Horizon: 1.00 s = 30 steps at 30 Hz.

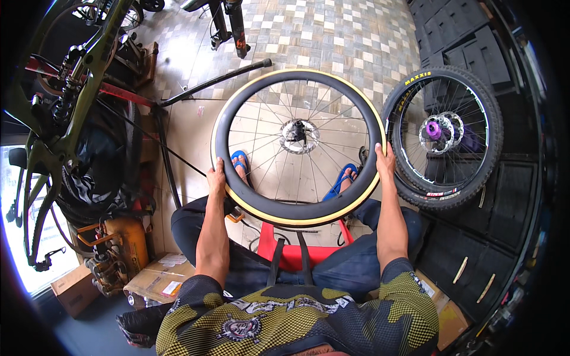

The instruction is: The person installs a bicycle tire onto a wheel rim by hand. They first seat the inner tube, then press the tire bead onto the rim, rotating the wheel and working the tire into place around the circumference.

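Observation:
A bicycle wheel (300, 209) with a deep black rim, tan-edged tyre, thin spokes and a silver disc rotor (295, 142) is held nearly flat over my lap. My left hand (217, 173) grips its left side, thumb on top. My right hand (385, 159) grips the right side. Below the wheel are my blue flip-flops (335, 187) and a red plastic seat or stool (302, 256) between my legs.
Knobby-tyred wheels (491, 113) lie at right beside black crates (499, 219). An olive bike frame (89, 44), yellow machine (133, 252) and cardboard box (154, 279) are at left. A fork (236, 29) and black stand leg (225, 79) are ahead on the tiled floor.

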{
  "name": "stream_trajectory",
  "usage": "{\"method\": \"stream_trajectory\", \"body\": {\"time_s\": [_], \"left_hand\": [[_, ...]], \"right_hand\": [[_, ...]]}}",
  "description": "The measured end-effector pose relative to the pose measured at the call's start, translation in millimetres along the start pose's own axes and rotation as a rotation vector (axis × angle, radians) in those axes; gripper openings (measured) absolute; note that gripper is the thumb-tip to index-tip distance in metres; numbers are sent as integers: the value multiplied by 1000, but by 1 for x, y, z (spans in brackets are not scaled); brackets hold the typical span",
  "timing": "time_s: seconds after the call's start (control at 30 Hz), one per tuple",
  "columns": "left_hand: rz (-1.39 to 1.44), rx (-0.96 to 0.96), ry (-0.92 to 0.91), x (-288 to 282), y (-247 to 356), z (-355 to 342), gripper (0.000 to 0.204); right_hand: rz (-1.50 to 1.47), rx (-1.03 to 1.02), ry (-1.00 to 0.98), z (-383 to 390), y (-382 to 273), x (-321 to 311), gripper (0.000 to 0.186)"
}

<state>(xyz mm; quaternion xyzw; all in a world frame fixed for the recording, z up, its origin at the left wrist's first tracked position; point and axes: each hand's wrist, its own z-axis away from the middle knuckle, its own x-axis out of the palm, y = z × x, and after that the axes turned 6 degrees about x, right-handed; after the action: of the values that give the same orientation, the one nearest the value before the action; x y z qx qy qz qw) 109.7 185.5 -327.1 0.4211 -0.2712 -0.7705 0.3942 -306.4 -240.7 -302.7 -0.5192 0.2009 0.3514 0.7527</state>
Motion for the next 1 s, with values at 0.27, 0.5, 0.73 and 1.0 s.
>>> {"method": "stream_trajectory", "body": {"time_s": [0.27, 0.5, 0.73, 1.0], "left_hand": [[-46, -154, -17, -7, -48, -5, 87], [-90, -205, -50, 2, -36, -12, 87], [18, 13, 2, -5, -4, 4, 87], [-211, -151, -53, 5, -37, -14, 93]], "right_hand": [[334, 148, -92, -20, 12, 36, 63], [267, 167, 44, -32, 47, 32, 56], [33, -80, 16, -12, -4, 10, 55], [286, 41, 45, -41, 64, 38, 62]]}}
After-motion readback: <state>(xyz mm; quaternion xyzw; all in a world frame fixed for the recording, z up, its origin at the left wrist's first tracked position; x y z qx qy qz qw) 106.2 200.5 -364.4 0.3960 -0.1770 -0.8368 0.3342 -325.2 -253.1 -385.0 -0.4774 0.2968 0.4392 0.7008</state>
